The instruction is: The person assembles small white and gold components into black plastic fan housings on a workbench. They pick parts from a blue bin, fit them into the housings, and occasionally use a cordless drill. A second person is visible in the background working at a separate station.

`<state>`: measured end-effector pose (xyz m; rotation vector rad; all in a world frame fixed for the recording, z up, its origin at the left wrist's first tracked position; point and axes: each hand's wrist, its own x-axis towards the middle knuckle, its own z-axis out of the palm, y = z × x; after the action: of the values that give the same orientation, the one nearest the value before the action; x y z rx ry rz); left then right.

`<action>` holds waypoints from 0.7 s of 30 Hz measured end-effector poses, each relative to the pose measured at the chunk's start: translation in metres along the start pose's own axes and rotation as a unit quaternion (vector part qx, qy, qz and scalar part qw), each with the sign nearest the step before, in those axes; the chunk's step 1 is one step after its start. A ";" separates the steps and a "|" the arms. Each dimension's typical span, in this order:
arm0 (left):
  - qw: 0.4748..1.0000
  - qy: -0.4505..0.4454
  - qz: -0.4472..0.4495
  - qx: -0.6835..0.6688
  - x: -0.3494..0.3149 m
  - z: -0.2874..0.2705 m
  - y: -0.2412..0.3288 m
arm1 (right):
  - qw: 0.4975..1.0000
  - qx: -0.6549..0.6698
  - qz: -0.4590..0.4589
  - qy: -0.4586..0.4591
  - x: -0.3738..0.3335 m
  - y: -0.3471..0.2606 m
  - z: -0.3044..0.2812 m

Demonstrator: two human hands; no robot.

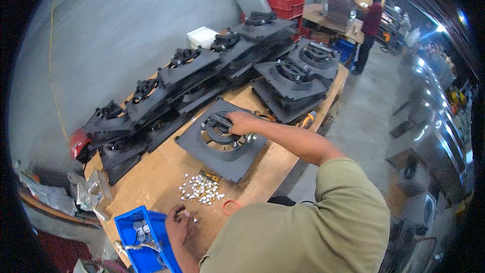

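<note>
Setting: workshop with a grey wall; a long wooden workbench (166, 172) runs away from the viewer, a concrete aisle beside it and steel units along the far side of the aisle.
Work piece: dark square burner plate (221, 146) lies flat at mid-bench, near the aisle-side edge, with a round burner ring (218, 131) seated in its centre.
Right hand: right hand (243, 121) reaches out over the ring, fingers curled together on a small dark part at the ring's top edge; what exactly it pinches cannot be made out.
Left hand: left hand (177, 221) sits at the near end of the bench, fingertips together on a small piece just beside the blue bin (144, 240); too small to tell what kind.
Fasteners: loose heap of small silver screws (201, 191) between the plate and the left hand; a red rubber band (231, 207) just beside it.
Stock: stacked burner plates (192, 78) fill the wall-side edge and far end of the bench.
Background: another person (370, 25) stands at a table far off, apart from this bench.
Doing it well (judgement): keep the plate flat and steady while seating the part; bring one fastener at a time; press straight down so the ring does not shift off centre.
</note>
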<state>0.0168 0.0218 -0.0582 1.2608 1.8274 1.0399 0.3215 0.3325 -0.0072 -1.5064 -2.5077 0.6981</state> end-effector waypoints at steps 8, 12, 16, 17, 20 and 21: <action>0.988 -0.113 -0.005 -0.107 0.041 0.070 0.020 | 0.871 0.424 -0.006 0.249 -0.230 0.060 -0.078; 0.954 -0.293 0.022 -0.055 0.087 0.152 0.051 | 0.793 0.468 0.167 0.354 -0.355 0.085 -0.078; 0.909 -0.410 0.063 0.026 0.127 0.265 0.102 | 0.747 0.373 0.342 0.431 -0.426 0.139 -0.037; 0.896 -0.420 0.120 0.082 0.133 0.296 0.120 | 0.754 0.318 0.368 0.442 -0.434 0.157 -0.019; 0.823 -0.457 0.290 0.171 0.129 0.388 0.156 | 0.716 0.192 0.531 0.411 -0.461 0.212 0.047; 0.797 -0.464 0.342 0.182 0.127 0.420 0.166 | 0.695 0.188 0.582 0.378 -0.469 0.236 0.070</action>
<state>0.4079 0.2749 -0.1120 2.2376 0.7918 0.2099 0.7170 -0.0017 -0.1190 -2.3831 -0.5727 0.4391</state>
